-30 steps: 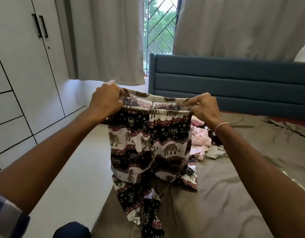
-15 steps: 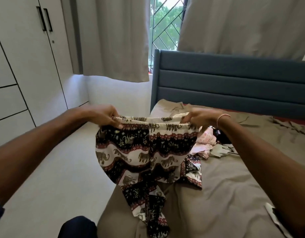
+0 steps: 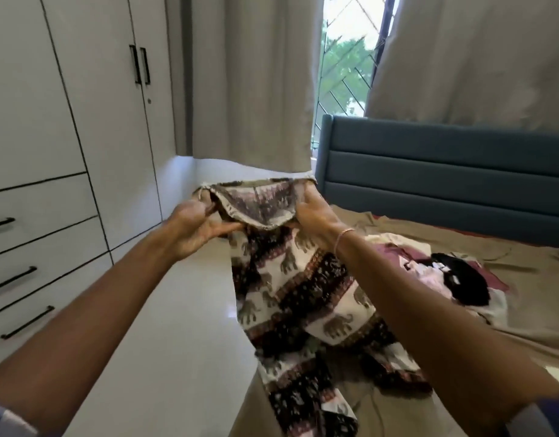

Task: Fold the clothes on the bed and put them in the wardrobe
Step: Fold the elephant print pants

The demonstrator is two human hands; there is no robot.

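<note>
**A:** Largest first?

**B:** White wardrobe [image 3: 67,121] down the left side, doors closed, drawers with dark bar handles below. Then the bed [image 3: 524,272] under a tan sheet, blue headboard [image 3: 445,171] at its far end, pale curtains [image 3: 256,89] behind.

**A:** And the garment?

**B:** Elephant-print trousers [image 3: 303,294], held up over the bed's left edge. Waistband on top between both hands, slack and folded over toward the camera. Legs hanging down and bunching on the sheet at the near left corner.

**A:** Anything else on the sheet?

**B:** Heap of clothes [image 3: 445,279], pink, white and black, toward the middle of the bed, right of the trousers and partly behind the right forearm. Touching the trousers or not, cannot tell.

**A:** Grip on the left?

**B:** Left hand [image 3: 196,228] palm up, fingers [image 3: 208,208] curled over the left end of the waistband, cloth tucked inside the curl. Thumb reaching right beneath the fold.

**A:** On the right?

**B:** Right hand [image 3: 316,219] clasping the other end, fingers hooked over the band's top edge, cloth pinched against the palm. Fingertips buried in the fabric there, so no telling how each one lies. Thin bracelet [image 3: 344,236] on that wrist.
</note>
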